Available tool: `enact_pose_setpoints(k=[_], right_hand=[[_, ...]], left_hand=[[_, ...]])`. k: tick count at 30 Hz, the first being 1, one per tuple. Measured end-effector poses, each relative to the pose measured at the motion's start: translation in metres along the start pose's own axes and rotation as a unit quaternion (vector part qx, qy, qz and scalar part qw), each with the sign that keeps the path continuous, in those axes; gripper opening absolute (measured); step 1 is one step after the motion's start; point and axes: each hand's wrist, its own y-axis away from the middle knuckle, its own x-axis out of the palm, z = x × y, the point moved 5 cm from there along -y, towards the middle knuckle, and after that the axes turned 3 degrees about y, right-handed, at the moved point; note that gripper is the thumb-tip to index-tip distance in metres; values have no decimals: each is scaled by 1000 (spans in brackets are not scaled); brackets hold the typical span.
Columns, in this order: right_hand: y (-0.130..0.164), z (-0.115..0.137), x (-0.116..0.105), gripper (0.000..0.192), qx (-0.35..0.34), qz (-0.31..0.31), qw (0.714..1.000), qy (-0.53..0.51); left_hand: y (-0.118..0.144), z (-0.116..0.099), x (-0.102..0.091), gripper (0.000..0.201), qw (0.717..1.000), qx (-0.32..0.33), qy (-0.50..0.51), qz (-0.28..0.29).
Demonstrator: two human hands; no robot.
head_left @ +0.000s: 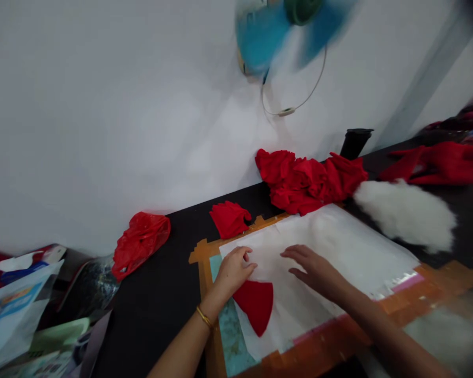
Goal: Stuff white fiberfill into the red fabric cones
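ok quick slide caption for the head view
Both hands rest on white sheet beside a red fabric piece.

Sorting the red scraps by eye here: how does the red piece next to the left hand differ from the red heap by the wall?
The red piece lies flat and smooth on the white sheet, a single fan-shaped cut; the red heap is crumpled and bunched on the black table. The piece is far smaller than the heap. The piece sits just below the left hand; the heap lies beyond both hands. Both are the same bright red.
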Motion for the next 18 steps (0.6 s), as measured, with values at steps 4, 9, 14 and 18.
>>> enact_pose_setpoints(k=[4,9,14,18], right_hand=[[-12,-4,29,13,104,28,994,-10],[-20,-9,38,14,172,-5,981,-86],[-15,-17,36,19,207,-29,963,-169],[-4,-33,23,23,202,-33,970,-128]], left_hand=[[1,-13,20,46,1000,7,1,7],[0,-38,41,39,996,74,-50,7],[-13,-34,43,12,994,77,-77,5],[-11,-24,30,20,994,82,-68,-9]])
